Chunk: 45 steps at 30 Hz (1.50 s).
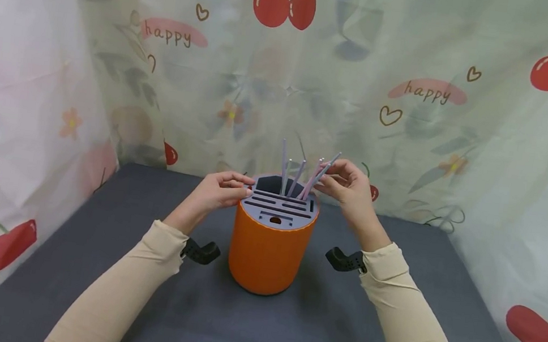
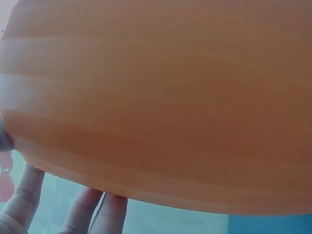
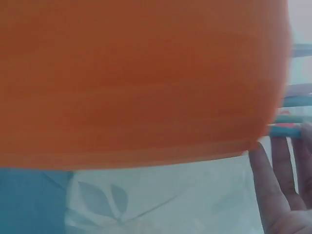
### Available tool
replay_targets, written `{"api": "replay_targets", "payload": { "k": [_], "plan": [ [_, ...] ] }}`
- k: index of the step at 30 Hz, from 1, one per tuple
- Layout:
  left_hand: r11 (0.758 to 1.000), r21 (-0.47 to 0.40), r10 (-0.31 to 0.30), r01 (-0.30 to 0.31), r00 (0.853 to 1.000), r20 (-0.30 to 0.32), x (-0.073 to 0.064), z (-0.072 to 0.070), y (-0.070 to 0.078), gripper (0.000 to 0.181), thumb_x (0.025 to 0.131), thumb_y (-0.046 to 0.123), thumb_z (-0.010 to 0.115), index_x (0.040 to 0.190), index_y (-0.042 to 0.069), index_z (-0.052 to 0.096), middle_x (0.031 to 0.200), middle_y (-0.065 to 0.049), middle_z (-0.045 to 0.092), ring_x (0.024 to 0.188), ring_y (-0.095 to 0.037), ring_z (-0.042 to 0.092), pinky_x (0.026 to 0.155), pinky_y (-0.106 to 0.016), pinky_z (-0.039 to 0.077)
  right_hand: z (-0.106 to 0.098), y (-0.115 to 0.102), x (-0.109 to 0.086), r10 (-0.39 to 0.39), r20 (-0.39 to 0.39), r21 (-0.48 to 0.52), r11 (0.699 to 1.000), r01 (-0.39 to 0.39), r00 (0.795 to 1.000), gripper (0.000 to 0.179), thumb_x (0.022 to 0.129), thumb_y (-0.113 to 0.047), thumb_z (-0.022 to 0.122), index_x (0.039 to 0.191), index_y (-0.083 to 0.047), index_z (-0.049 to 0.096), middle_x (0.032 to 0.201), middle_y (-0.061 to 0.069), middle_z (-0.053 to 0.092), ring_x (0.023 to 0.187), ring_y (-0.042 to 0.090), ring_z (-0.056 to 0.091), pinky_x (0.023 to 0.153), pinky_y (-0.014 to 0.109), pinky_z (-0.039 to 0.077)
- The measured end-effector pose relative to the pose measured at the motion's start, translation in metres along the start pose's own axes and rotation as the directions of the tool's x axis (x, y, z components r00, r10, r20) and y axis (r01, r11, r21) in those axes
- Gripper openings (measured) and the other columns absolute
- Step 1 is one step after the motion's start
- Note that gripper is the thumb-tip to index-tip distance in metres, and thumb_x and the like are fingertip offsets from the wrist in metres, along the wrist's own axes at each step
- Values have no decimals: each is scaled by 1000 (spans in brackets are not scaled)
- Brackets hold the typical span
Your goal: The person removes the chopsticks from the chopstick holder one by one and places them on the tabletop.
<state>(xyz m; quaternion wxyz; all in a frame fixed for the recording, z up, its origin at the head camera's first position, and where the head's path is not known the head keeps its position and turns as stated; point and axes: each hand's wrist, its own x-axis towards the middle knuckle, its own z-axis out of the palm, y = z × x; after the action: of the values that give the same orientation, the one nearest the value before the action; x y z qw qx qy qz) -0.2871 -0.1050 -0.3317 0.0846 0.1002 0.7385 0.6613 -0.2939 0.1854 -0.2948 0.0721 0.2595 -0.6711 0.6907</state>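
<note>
An orange round desk organizer (image 1: pixel 266 255) with a grey slotted top (image 1: pixel 277 208) stands upright on the table. My left hand (image 1: pixel 217 190) grips its upper left rim, with the fingers (image 2: pixel 30 190) against the orange side in the left wrist view. Several thin pastel sticks (image 1: pixel 299 175), straw-like, lean out of the large rear compartment. At the right rim, my right hand (image 1: pixel 349 187) pinches one blue-grey stick (image 1: pixel 325 170) between thumb and fingers. The right wrist view shows the fingers (image 3: pixel 265 183) beside the organizer's edge and a bluish stick (image 3: pixel 285 131) by them.
A dark grey cloth covers the table (image 1: pixel 254 334). Behind and on both sides hangs a pale curtain (image 1: pixel 283 98) printed with cherries and flowers. Each wrist wears a black band, the left band (image 1: pixel 201 251) and right band (image 1: pixel 345 259) flanking the organizer.
</note>
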Motion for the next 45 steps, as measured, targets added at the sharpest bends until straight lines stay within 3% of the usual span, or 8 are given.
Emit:
{"api": "replay_targets", "payload": {
  "k": [6, 10, 13, 16, 23, 29, 38, 45],
  "plan": [
    [1000, 3, -14, 14, 1000, -7, -3, -2, 0, 39, 79, 29, 75, 114, 15, 64, 117, -6, 58, 111, -20, 53, 92, -37, 45, -7, -50, 15, -118, -103, 125, 984, 130, 988, 16, 84, 7, 62, 99, 3, 58, 96, 13, 62, 88, 24, 65, 75, 39, 53],
    [1000, 11, -26, 26, 1000, 6, -3, -5, 0, 42, 80, 29, 73, 117, 14, 62, 123, -7, 54, 113, -22, 51, 93, -38, 45, -21, -96, 25, -182, -236, 258, 935, 242, 955, 25, 80, 10, 65, 103, 8, 57, 93, 17, 61, 81, 28, 64, 70, 40, 54],
    [999, 11, -32, 32, 999, 12, -3, -7, 0, 42, 80, 28, 73, 118, 13, 62, 122, -9, 54, 112, -23, 51, 92, -38, 45, -37, -120, 28, -178, -345, 296, 911, 287, 921, 31, 77, 9, 68, 107, 7, 57, 93, 17, 60, 74, 27, 64, 66, 40, 54],
    [999, 11, -32, 32, 999, 15, -3, -8, 0, 41, 81, 28, 73, 118, 13, 62, 121, -9, 55, 111, -22, 52, 90, -37, 46, -54, -122, 27, -129, -402, 292, 920, 260, 907, 37, 75, 8, 70, 109, 2, 58, 90, 15, 59, 70, 24, 63, 61, 37, 54],
    [1000, 13, -26, 26, 999, 20, -2, -8, 0, 41, 81, 27, 73, 117, 13, 62, 121, -9, 55, 111, -23, 51, 90, -37, 46, -68, -36, 9, 141, -335, 171, 981, -86, 932, 40, 80, 1, 68, 117, -6, 55, 84, 6, 64, 71, 16, 65, 59, 31, 55],
    [1000, -1, -25, 25, 999, 31, 0, -6, 2, 40, 81, 26, 73, 117, 13, 62, 120, -9, 55, 111, -22, 52, 90, -37, 47, -59, 57, -21, 364, -232, -68, 919, -389, 902, 47, 86, -4, 64, 129, 2, 46, 90, 4, 67, 74, 13, 66, 65, 35, 55],
    [999, 5, -32, 31, 998, 48, 3, -4, 2, 41, 81, 27, 73, 117, 13, 62, 122, -9, 54, 111, -21, 53, 89, -35, 47, -41, 139, -52, 626, -244, -211, 711, -671, 740, 43, 84, -3, 67, 124, 1, 51, 97, 17, 67, 77, 20, 65, 66, 38, 55],
    [1000, -1, -31, 31, 998, 54, 3, -5, 1, 39, 82, 25, 72, 117, 12, 62, 120, -9, 55, 110, -21, 54, 89, -34, 47, -36, 158, -57, 667, -302, -219, 647, -731, 681, 41, 79, 0, 71, 117, 2, 54, 87, 12, 66, 67, 16, 63, 60, 35, 55]
  ]
}}
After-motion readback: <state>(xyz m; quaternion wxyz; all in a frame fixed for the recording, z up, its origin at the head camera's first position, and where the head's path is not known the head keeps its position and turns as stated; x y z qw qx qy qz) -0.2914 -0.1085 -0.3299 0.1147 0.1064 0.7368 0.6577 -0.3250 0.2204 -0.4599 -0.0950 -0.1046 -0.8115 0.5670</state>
